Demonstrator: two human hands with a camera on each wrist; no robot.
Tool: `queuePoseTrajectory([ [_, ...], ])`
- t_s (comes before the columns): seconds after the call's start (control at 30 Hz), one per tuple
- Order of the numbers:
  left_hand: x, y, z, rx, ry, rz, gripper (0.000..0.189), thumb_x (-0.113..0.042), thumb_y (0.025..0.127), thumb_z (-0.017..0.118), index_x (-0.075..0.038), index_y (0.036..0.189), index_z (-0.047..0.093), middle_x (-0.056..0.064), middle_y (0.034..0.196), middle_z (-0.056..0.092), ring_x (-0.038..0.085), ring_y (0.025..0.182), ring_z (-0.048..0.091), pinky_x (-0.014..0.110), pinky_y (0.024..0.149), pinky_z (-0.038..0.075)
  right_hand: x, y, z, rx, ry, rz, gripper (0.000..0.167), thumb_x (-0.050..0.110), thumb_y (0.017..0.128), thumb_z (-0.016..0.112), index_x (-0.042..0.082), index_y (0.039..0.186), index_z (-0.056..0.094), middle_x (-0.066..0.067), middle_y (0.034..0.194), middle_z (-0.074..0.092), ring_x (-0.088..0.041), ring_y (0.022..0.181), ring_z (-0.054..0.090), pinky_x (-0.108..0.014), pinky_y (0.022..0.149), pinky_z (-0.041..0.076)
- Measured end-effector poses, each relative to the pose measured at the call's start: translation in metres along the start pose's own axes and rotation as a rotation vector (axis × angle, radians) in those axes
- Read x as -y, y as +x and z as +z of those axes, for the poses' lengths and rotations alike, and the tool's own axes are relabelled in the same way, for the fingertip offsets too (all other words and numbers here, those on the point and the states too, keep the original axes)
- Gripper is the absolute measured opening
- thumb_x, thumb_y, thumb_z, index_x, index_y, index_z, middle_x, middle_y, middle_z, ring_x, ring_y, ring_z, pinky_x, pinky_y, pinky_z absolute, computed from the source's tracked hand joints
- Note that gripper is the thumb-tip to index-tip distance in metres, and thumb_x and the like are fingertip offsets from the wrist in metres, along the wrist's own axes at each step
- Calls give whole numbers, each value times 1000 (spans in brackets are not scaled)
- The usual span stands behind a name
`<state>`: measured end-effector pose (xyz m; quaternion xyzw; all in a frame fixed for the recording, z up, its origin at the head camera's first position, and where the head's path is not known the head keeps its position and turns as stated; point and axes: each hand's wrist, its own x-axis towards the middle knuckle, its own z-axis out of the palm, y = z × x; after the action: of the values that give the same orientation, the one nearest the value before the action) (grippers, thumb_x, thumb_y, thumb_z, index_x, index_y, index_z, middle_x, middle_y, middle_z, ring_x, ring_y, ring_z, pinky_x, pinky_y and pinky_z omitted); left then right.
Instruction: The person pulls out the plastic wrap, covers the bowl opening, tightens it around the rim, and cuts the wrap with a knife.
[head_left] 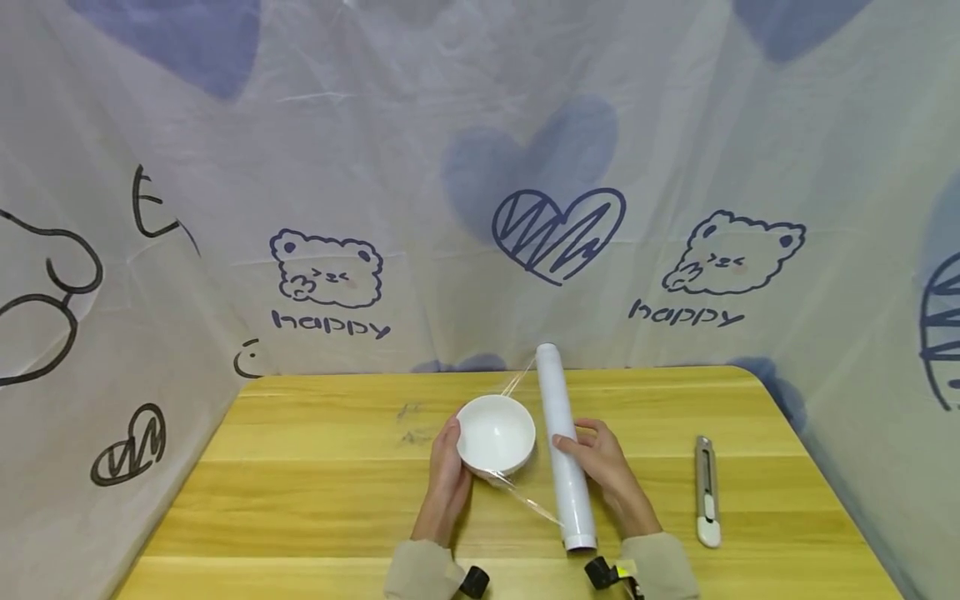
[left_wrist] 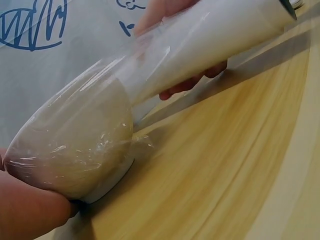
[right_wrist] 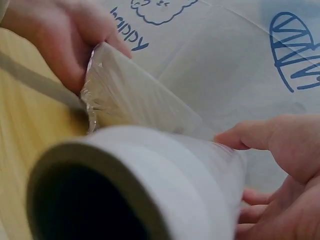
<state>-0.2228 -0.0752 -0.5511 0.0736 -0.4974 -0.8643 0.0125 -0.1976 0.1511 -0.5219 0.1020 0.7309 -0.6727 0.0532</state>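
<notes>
A white bowl (head_left: 497, 433) stands near the middle of the table, gripped at its left side by my left hand (head_left: 445, 477). Clear cling film (left_wrist: 75, 125) is drawn over the bowl in the left wrist view and stretches across to the white cling film roll (head_left: 557, 408). My right hand (head_left: 606, 471) holds this roll around its middle, thumb on top and fingers at the far side. The roll lies lengthwise just right of the bowl, and its hollow core end (right_wrist: 90, 200) looms close in the right wrist view.
A utility knife (head_left: 707, 492) with a grey and white body lies to the right on the wooden table (head_left: 315, 467). Behind the table's back edge hangs a pale cloth (head_left: 420, 208) printed with hearts and bears, which also closes off both sides.
</notes>
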Motion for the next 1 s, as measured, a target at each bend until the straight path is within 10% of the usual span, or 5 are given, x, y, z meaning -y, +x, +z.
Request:
queuePoseTrajectory([
  [0.5, -6, -3, -11, 18, 13, -29, 49, -18, 114, 28, 11, 153, 35, 29, 159, 33, 37, 149, 31, 42, 123, 28, 1, 1, 2, 155, 258, 46, 81, 4, 91, 73, -7, 154, 22, -28, 123, 61, -33, 102, 65, -39, 85, 53],
  [0.73, -10, -2, -17, 19, -1, -21, 49, -15, 113, 27, 13, 153, 32, 31, 160, 30, 38, 150, 27, 42, 123, 26, 2, 1, -8, 327, 457, 95, 63, 15, 109, 43, -7, 159, 12, -21, 133, 47, -24, 108, 58, -36, 94, 52],
  [1.0, -14, 2, -23, 53, -1, -20, 50, -16, 113, 29, 14, 153, 30, 31, 161, 27, 39, 151, 25, 42, 123, 25, 4, 2, -15, 347, 349, 101, 69, 17, 105, 54, -7, 159, 18, -19, 132, 48, -24, 109, 53, -40, 94, 52],
])
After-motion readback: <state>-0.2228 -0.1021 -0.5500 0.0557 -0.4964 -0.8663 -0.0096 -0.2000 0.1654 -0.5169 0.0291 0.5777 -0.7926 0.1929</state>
